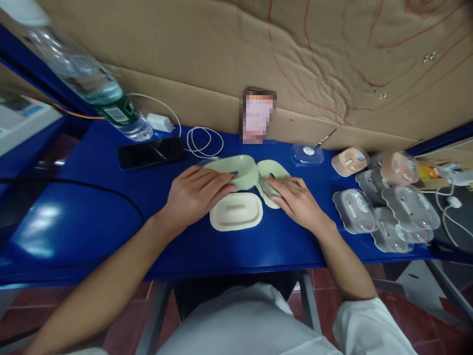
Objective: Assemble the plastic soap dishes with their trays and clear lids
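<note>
On the blue table, my left hand (192,195) grips the near left rim of a pale green oval dish (248,170), tilted so its hollow shows. My right hand (299,202) has its fingers closed over a second pale green piece (275,169) with a curved edge. The two green pieces meet or nearly meet between my hands. Just below them lies a cream rounded-rectangular piece (236,222) with a raised bar in its middle. My fingers hide parts of both green pieces. A clear plastic cover (306,154) rests farther back.
Several boxes with clear covers (356,211) stand in a group on the right. A black phone (151,153), a white cable (205,143), a charger (160,123) and a water bottle (118,106) are at the back left. Another phone (257,118) leans against the cardboard wall (207,64).
</note>
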Available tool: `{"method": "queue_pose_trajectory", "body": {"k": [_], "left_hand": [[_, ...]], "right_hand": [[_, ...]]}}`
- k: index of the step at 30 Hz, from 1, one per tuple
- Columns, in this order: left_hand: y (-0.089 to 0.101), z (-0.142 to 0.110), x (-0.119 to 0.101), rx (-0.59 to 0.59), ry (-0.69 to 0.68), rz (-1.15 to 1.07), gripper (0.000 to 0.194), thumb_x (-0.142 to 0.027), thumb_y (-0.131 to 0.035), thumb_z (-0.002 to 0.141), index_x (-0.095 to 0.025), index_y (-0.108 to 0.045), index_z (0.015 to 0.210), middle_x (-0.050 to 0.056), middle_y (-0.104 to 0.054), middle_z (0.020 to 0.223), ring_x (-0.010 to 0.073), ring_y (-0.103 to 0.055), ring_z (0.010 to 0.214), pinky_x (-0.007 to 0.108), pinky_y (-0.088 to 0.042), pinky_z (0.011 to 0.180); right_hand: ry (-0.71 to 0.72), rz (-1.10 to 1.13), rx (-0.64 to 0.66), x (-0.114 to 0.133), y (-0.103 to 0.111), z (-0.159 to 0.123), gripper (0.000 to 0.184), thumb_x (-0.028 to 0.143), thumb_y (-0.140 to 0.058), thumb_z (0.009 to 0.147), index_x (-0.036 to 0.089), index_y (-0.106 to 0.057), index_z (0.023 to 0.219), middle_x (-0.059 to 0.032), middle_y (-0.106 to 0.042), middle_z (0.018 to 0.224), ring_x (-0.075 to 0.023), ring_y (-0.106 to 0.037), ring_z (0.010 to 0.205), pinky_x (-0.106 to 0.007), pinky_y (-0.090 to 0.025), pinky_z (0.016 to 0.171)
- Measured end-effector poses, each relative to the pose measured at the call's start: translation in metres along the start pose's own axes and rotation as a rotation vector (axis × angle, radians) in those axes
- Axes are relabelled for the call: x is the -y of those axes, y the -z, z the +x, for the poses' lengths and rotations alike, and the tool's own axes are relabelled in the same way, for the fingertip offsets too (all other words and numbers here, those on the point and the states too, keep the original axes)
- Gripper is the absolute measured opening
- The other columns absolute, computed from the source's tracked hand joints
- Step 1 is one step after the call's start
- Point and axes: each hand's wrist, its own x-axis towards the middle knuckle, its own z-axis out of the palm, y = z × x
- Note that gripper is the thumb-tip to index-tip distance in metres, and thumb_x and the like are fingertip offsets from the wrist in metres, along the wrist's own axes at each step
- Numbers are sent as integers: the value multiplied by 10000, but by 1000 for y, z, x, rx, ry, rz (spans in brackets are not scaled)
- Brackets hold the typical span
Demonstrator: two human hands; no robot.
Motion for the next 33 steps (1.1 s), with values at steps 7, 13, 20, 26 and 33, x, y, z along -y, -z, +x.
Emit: {"method": "queue_pose_trajectory", "body": {"k": [7, 13, 20, 26, 33], "left_hand": [[-11, 3, 22, 68, 111, 128, 348, -389, -490, 1108, -220, -784, 1187, 99, -836, 1116, 299, -776, 1043, 471, -547, 929], [-22, 1, 22, 214, 42, 103, 397, -370, -487, 1095, -184, -736, 1343, 169, -784, 1273, 351, -722, 1211, 547, -500, 1089], [-30, -6, -3, 286, -146, 22, 675, -565, -688, 965, -271, -561, 1559, 183, -525, 1634, 417, -515, 1490, 629, -302, 1284], [-35, -11, 4, 333, -117, 20, 587, -514, -724, 940, -314, -619, 1481, 154, -514, 1639, 424, -517, 1476, 669, -287, 1279], [-17, -14, 22, 286, -32, 93, 355, -346, -559, 1012, -245, -653, 1339, 125, -462, 1675, 421, -463, 1518, 687, -245, 1287]], "right_hand": [[-12, -11, -94, -10, 0, -1, 458, 397, -351, 1167, 263, -520, 1571, -105, -691, 1483, -255, -715, 1236, -434, -455, 1060], [-84, -92, -206, -30, 1, -3, 438, 376, -349, 1168, 246, -549, 1536, -100, -683, 1496, -251, -701, 1252, -448, -407, 1105], [-165, -109, -169, -50, 0, 5, 483, 153, -342, 1101, 240, -620, 1486, -92, -722, 1434, -231, -652, 1344, -453, -425, 1138], [-555, -336, -308, -67, 34, -64, 512, 457, -496, 1081, 218, -582, 1526, -173, -624, 1532, -369, -588, 1393, -586, -460, 1128], [-844, -455, -194, -44, 15, -151, 574, 453, -535, 1053, 218, -501, 1576, -221, -544, 1597, -475, -512, 1436, -755, -443, 1046]]}}
